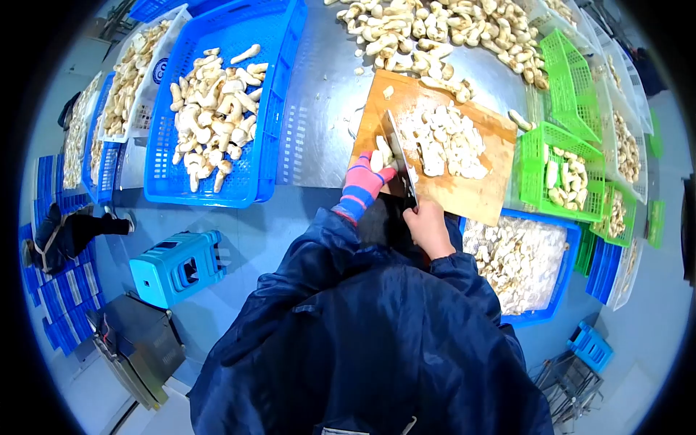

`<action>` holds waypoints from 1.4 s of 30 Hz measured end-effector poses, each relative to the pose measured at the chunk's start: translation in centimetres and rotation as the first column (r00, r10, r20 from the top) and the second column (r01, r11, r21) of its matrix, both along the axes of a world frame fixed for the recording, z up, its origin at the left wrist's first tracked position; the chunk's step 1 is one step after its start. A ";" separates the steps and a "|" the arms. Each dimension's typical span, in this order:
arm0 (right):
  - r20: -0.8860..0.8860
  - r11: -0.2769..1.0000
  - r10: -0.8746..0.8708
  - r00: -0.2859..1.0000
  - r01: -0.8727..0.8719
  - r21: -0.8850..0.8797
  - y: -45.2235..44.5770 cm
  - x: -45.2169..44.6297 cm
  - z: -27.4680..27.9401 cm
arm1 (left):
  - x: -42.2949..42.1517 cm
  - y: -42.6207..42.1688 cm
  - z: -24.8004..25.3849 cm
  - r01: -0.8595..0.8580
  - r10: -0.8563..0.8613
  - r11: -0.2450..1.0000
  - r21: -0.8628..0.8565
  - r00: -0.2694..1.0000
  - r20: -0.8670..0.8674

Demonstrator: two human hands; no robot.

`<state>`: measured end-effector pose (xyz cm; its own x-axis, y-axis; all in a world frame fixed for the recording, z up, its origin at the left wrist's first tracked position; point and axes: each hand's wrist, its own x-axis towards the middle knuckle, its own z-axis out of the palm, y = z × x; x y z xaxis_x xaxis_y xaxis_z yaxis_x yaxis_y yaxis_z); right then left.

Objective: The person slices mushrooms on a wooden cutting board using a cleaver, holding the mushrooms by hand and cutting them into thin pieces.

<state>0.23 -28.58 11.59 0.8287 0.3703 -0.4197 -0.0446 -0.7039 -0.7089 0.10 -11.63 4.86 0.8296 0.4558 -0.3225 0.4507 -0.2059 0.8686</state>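
On a wooden cutting board [471, 196], my left hand [366, 183], in a pink and blue striped glove, holds a pale mushroom [384, 148] by the board's left edge. My right hand [428, 226] is bare and closed round the handle of a large knife [401, 152]. The blade points away from me, just right of the held mushroom. A heap of cut mushroom pieces [444, 141] lies on the board to the right of the blade. Whole mushrooms [435, 36] are piled on the metal table [326, 94] behind the board.
A blue crate [272, 130] of mushrooms stands left. Green baskets [562, 134] are at the right, and a blue-rimmed crate [573, 268] of pieces sits below the board's right side. A turquoise stool [174, 268] and another person [72, 232] are at the left.
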 end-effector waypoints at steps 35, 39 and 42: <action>-0.275 0.991 -0.072 0.959 0.101 0.093 1.5 4.3 -0.9 | 0.1 2.1 -2.1 0.152 -0.165 0.968 -0.200 0.985 -0.051; -0.336 0.962 -0.174 0.926 0.233 0.143 -1.0 5.3 0.3 | -1.6 4.4 -0.8 0.053 0.025 0.401 -0.914 0.997 0.069; -0.240 0.949 -0.241 0.940 0.280 0.146 -2.6 4.6 0.3 | -3.4 4.8 -0.7 0.202 0.121 -0.002 -0.979 0.972 0.200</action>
<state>4.79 -31.18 11.90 0.8023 0.2376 -0.5476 -0.3755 -0.5123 -0.7724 -3.33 -6.86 4.17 0.9366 -0.2209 -0.2719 0.2944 0.9170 0.2691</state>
